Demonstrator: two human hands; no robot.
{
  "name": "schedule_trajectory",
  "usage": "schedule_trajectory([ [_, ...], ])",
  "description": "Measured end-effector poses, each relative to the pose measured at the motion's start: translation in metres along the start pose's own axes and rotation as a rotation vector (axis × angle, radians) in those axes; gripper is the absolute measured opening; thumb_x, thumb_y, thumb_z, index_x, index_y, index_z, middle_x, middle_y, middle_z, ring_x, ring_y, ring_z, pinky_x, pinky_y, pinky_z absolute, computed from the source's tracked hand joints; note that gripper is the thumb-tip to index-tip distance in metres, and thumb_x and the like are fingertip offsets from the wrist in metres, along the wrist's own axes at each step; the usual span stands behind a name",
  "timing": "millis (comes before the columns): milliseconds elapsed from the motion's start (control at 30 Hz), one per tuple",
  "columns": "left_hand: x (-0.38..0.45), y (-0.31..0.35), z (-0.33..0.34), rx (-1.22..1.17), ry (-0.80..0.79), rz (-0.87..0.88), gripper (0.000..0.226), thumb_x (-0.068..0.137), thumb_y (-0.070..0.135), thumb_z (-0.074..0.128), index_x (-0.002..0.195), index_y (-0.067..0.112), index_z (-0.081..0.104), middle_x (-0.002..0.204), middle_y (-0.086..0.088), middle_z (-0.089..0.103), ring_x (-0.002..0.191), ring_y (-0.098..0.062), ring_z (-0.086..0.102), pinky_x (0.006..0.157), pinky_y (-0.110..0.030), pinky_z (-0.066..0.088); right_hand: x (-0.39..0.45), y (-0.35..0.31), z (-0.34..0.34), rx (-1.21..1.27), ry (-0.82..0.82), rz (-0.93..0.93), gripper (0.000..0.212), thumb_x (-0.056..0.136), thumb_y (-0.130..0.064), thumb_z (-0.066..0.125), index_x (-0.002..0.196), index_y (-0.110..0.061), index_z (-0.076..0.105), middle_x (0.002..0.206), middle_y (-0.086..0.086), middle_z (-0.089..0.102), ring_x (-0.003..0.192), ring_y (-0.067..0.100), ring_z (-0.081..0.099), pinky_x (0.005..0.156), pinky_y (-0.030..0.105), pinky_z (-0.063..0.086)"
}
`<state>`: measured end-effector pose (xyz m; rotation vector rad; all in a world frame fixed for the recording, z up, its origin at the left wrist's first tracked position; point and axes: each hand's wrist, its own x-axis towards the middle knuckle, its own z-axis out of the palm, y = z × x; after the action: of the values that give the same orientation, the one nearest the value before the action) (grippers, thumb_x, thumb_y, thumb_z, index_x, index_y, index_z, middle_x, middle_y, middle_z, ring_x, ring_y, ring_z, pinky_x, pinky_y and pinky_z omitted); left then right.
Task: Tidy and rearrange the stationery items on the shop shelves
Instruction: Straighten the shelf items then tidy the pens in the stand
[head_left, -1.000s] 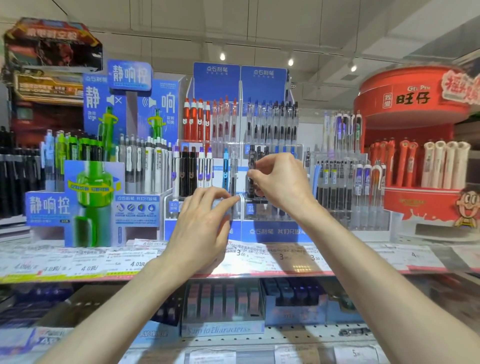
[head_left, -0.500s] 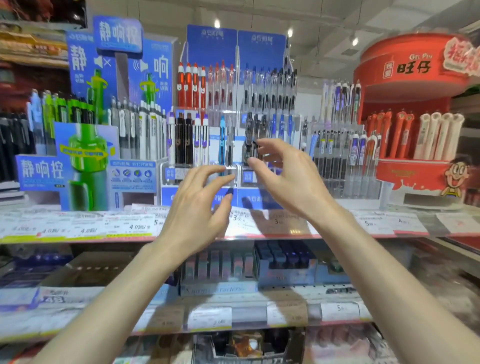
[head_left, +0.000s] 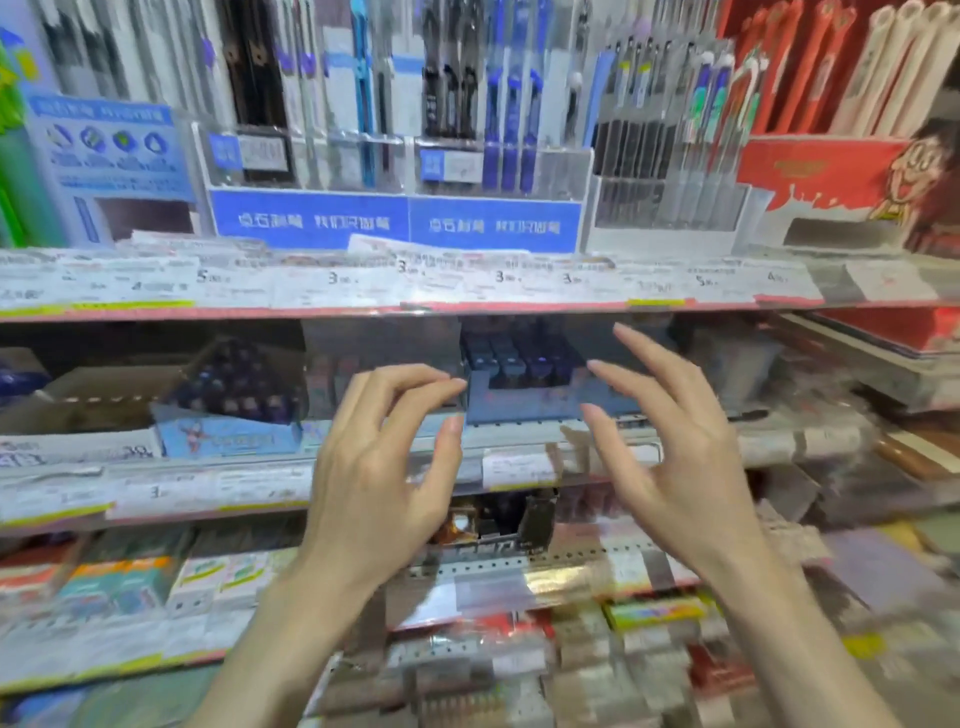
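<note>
A: Stationery box (head_left: 524, 382), dark blue, sat on the middle shelf (head_left: 156, 483); my left hand (head_left: 384, 467) and right hand (head_left: 675, 457) hovered spread, holding nothing.

B: Risk?

A: Frame was blurred; I judged I could've knocked neighbouring packs.

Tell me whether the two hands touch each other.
Apart. The head view shows shelf and boxes plainly between the left hand and right hand, fingers spread, neither holding anything.
</note>
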<state>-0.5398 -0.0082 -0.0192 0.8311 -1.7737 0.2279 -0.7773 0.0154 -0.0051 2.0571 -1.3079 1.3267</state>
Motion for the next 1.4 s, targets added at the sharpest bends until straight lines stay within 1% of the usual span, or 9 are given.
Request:
schedule_trajectory([
  [100,-0.018,0.008,0.031,-0.044,-0.080,-0.116,0.025,0.092,0.016,0.062,0.115,0.009,0.068,0.111,-0.004,0.062,0.106,-0.024,0.060,0.093,-0.032,0.045,-0.029,0.032,-0.005,0.040,0.002,0.086,0.031,0.092,-0.021,0.065,0.120,-0.007,0.068,0.133,0.007,0.058,0.124,0.023,0.055,0.107,0.029,0.040],
  [267,-0.021,0.031,0.087,-0.025,-0.230,-0.253,0.024,0.092,0.026,0.066,0.116,0.021,0.065,0.107,0.009,0.060,0.101,-0.013,0.059,0.088,-0.024,0.043,-0.049,0.110,-0.023,0.069,-0.070,0.215,0.034,0.094,-0.028,0.064,0.125,-0.015,0.063,0.120,-0.001,0.061,0.110,0.018,0.062,0.092,0.033,0.050],
  [400,-0.005,0.048,0.130,0.016,-0.330,-0.265,0.026,0.093,0.032,0.060,0.118,0.024,0.062,0.102,0.013,0.057,0.097,-0.011,0.060,0.086,-0.037,0.049,-0.043,0.169,-0.039,0.052,-0.192,0.247,0.032,0.096,-0.031,0.061,0.126,-0.020,0.062,0.114,-0.005,0.061,0.098,0.017,0.063,0.081,0.038,0.053],
  [600,0.018,0.059,0.169,0.203,-0.467,-0.263,0.025,0.096,0.034,0.059,0.119,0.026,0.062,0.106,0.013,0.060,0.103,-0.012,0.057,0.090,-0.036,0.047,-0.009,0.224,-0.041,0.004,-0.471,0.225,0.029,0.092,-0.035,0.065,0.119,-0.027,0.064,0.108,-0.009,0.063,0.098,0.015,0.063,0.085,0.036,0.051],
  [833,0.048,0.061,0.189,0.296,-0.623,-0.288,0.026,0.095,0.040,0.052,0.111,0.028,0.067,0.103,0.007,0.068,0.098,-0.018,0.063,0.085,-0.038,0.050,0.035,0.236,-0.034,-0.091,-0.784,0.092,0.021,0.094,-0.037,0.063,0.113,-0.032,0.072,0.105,-0.012,0.073,0.097,0.013,0.066,0.079,0.028,0.046],
  [1000,0.057,0.056,0.197,0.251,-0.704,-0.370,0.021,0.094,0.036,0.058,0.110,0.031,0.071,0.108,0.014,0.072,0.097,-0.009,0.065,0.087,-0.032,0.051,0.050,0.228,-0.016,-0.058,-0.901,0.018,0.021,0.092,-0.037,0.066,0.111,-0.031,0.073,0.111,-0.010,0.074,0.105,0.016,0.064,0.091,0.029,0.049],
  [1133,0.059,0.054,0.200,0.215,-0.706,-0.425,0.021,0.094,0.035,0.060,0.110,0.030,0.073,0.098,0.017,0.070,0.084,-0.001,0.057,0.083,-0.026,0.048,0.052,0.226,-0.007,-0.050,-0.953,0.001,0.019,0.091,-0.037,0.067,0.108,-0.033,0.072,0.111,-0.012,0.072,0.106,0.016,0.060,0.095,0.037,0.050],
  [1300,0.057,0.051,0.202,0.166,-0.704,-0.465,0.020,0.094,0.036,0.059,0.107,0.032,0.073,0.099,0.021,0.070,0.089,0.003,0.061,0.080,-0.021,0.044,0.053,0.226,-0.007,-0.071,-0.969,-0.021,0.018,0.092,-0.034,0.065,0.107,-0.034,0.072,0.109,-0.013,0.071,0.105,0.015,0.057,0.093,0.032,0.047],
  [1400,0.055,0.050,0.202,0.120,-0.691,-0.495,0.018,0.093,0.036,0.060,0.105,0.033,0.073,0.097,0.022,0.070,0.090,0.004,0.062,0.081,-0.021,0.046,0.052,0.225,-0.006,-0.066,-0.949,-0.020,0.018,0.093,-0.033,0.063,0.109,-0.033,0.072,0.111,-0.014,0.072,0.108,0.015,0.058,0.096,0.033,0.046],
])
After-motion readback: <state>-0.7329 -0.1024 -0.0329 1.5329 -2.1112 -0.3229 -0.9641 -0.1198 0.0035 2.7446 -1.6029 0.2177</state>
